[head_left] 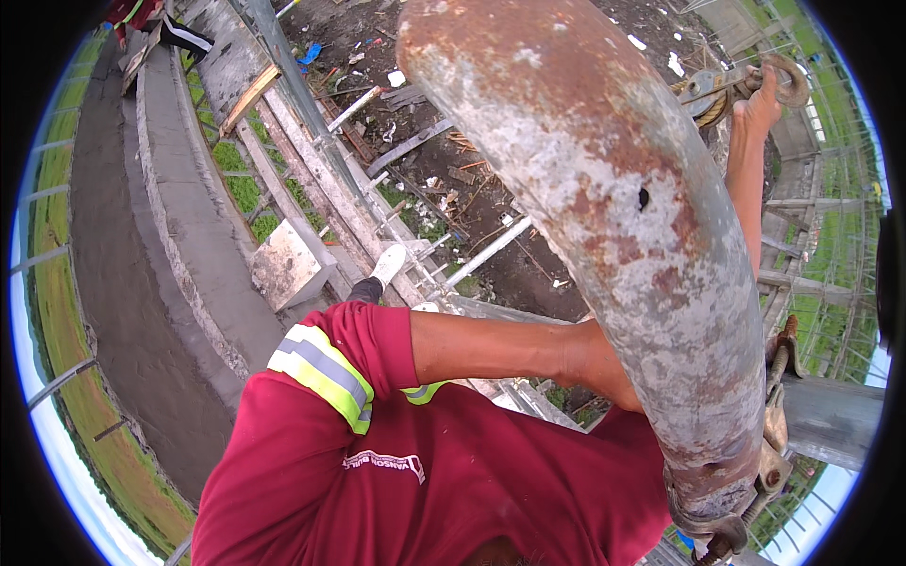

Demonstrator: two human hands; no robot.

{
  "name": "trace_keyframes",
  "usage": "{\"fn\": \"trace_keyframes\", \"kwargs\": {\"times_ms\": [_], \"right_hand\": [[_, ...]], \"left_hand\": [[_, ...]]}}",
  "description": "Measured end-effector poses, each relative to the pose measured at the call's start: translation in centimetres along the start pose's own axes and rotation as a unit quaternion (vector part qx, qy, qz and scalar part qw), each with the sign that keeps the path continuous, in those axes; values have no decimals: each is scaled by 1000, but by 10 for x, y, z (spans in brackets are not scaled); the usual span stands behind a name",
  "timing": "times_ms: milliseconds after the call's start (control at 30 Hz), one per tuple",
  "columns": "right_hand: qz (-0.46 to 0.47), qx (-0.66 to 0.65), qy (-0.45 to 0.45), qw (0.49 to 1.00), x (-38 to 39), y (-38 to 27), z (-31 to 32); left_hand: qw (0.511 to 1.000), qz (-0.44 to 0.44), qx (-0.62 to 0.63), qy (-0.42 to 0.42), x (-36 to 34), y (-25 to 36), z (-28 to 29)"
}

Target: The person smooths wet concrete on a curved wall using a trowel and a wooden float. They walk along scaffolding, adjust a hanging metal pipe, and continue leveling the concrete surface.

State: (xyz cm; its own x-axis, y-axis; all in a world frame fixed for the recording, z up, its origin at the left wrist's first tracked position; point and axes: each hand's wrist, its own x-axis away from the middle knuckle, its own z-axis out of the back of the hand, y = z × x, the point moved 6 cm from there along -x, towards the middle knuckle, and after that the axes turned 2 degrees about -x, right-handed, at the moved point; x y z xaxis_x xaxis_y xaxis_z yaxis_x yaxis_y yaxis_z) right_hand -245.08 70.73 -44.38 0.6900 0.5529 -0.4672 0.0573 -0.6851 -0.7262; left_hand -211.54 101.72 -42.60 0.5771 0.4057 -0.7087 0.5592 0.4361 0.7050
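Note:
A thick, rusty grey scaffold pipe [651,236] runs close in front of me, from the top of the view down to the lower right. My left arm reaches across my body to it. Of my left hand [609,368], the wrist and the back show at the pipe's edge; its fingers are hidden behind the metal. Beyond the pipe my right arm stretches forward. My right hand [758,106] is closed on a rusty metal hook [793,83], which joins a pulley [703,90] with rope around its wheel.
Rusty scaffold clamps [774,443] grip the pipe near a grey crossing tube [835,420]. Debris-strewn ground [444,179] lies far below. Fresh wet concrete [132,283] runs along the left, with a board [288,264] beside it. Another person [179,38] works at the far left.

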Motion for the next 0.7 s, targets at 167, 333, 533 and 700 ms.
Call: {"fn": "trace_keyframes", "kwargs": {"times_ms": [167, 333, 533, 700], "right_hand": [[-40, -37, -34, 998, 48, -9, -44], [-231, -173, -176, 941, 158, -42, -92], [-354, -179, -271, 877, 296, -92, -106], [-359, -53, -241, 900, 331, -92, -42]], "left_hand": [[996, 57, 64, -7, -1, -1, 7], [995, 89, -52, -8, 1, -6, 13], [975, 216, -5, -41, 14, -11, 7], [967, 248, 43, -45, 18, -16, 3]]}}
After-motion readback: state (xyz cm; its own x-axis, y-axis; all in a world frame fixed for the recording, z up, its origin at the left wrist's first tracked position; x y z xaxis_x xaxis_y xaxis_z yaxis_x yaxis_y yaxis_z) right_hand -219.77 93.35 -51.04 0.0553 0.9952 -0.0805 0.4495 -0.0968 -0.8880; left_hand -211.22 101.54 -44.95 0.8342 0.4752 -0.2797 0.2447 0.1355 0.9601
